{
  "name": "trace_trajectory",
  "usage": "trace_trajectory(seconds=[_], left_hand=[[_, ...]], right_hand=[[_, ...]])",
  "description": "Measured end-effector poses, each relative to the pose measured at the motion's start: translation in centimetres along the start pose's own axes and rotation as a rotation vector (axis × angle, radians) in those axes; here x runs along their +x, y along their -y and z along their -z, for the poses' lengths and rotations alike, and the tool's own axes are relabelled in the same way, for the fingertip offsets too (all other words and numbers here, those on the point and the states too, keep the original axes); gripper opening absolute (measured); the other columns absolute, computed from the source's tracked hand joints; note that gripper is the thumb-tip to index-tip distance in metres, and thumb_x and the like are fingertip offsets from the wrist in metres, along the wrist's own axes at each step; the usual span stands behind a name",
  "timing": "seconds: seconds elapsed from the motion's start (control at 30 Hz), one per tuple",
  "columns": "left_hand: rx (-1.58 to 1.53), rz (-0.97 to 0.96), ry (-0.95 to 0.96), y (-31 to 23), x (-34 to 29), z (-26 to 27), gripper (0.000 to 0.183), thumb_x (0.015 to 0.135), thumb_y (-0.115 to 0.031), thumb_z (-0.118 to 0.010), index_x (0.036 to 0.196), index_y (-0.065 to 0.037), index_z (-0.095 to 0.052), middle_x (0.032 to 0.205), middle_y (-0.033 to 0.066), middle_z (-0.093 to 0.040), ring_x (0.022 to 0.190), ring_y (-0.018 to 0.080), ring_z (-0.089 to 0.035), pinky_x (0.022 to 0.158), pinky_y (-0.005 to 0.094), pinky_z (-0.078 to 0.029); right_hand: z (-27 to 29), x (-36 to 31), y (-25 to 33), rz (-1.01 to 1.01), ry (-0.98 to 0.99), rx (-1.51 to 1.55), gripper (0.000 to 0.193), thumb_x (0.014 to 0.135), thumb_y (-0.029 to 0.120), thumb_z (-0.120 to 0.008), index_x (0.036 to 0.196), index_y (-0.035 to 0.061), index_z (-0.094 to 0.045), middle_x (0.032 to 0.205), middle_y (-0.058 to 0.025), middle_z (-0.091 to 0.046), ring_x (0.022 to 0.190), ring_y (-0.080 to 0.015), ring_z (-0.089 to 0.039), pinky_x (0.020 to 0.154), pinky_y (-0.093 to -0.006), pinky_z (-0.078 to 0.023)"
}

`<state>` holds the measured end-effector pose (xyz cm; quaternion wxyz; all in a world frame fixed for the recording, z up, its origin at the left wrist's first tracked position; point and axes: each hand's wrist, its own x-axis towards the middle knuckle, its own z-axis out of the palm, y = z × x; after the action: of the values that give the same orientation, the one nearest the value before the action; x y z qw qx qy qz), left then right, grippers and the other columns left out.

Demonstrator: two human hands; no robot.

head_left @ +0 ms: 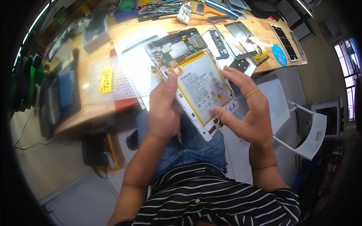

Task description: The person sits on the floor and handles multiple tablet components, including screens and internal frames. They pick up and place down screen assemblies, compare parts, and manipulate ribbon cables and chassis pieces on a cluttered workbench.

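Note:
An opened tablet (188, 60) is held up over my lap, tilted, with its insides facing me. Its large grey battery (203, 88) has a yellow border and fills the middle. At its far end is a green circuit board (188, 45) with metal shields. My left hand (166, 107) is closed round the left edge, thumb on the frame and fingers hidden underneath. On the opposite side my right hand (249, 109) curves about the right edge. Its thumb rests at the battery's lower right, and its fingertips are at the frame's side.
Across the wooden table (256, 20) lie screwdrivers and tweezers in a tray (158, 11), a glass panel (241, 37), a blue disc (279, 55) and a white-framed tablet part (283, 41). Bubble wrap (124, 81) with a yellow label (106, 80) is at left. A white chair (309, 132) stands right.

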<state>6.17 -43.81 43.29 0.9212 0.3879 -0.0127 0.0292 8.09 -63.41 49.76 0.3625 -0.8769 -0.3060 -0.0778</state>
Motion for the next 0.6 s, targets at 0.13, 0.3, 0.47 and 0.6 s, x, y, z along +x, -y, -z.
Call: trace_trajectory(seconds=[0.13, 0.3, 0.47, 0.6], left_hand=[[0.124, -0.005, 0.025, 0.1, -0.9, -0.1, 0.051, 0.11, -0.032, -0.039, 0.136, 0.011, -0.046, 0.126, 0.0203, -0.063, 0.113, 0.0235, -0.066, 0.097, 0.0361, -0.054], [0.395, -0.084, 0.111, -0.6, -1.7, -0.1, 0.051, 0.108, -0.032, -0.043, 0.135, 0.011, -0.049, 0.124, 0.0188, -0.064, 0.111, 0.0205, -0.064, 0.097, 0.0337, -0.049], [0.428, -0.023, 0.104, -1.3, -3.0, -0.5, 0.049, 0.108, -0.03, -0.043, 0.133, 0.011, -0.052, 0.121, 0.0185, -0.065, 0.109, 0.0198, -0.063, 0.096, 0.0327, -0.048], [0.577, -0.024, 0.174, -1.2, -3.7, -0.6, 0.049, 0.109, -0.032, -0.042, 0.136, 0.007, -0.052, 0.117, 0.0148, -0.065, 0.104, 0.0153, -0.062, 0.089, 0.0297, -0.05]], right_hand=[[-0.5, 0.1, 1.1, -0.074, 0.074, 0.022, 0.072, 0.071, 0.012, -0.083, 0.136, 0.0001, -0.056, 0.136, -0.0248, -0.058, 0.126, -0.0368, -0.059, 0.106, -0.0402, -0.046], [-0.5, 0.9, 0.8, 0.058, 0.002, -0.075, 0.064, 0.072, 0.013, -0.083, 0.13, 0.0021, -0.06, 0.128, -0.0222, -0.061, 0.114, -0.0373, -0.062, 0.098, -0.0405, -0.05], [-0.4, 0.4, 0.7, 0.138, -0.024, 0.044, 0.049, 0.074, 0.013, -0.083, 0.118, 0.004, -0.065, 0.109, -0.0154, -0.063, 0.094, -0.0328, -0.063, 0.082, -0.0385, -0.053], [-0.9, 0.0, 0.8, 0.073, -0.063, 0.126, 0.043, 0.077, 0.006, -0.08, 0.119, 0.0048, -0.068, 0.109, -0.0149, -0.063, 0.095, -0.0292, -0.064, 0.08, -0.035, -0.053]])
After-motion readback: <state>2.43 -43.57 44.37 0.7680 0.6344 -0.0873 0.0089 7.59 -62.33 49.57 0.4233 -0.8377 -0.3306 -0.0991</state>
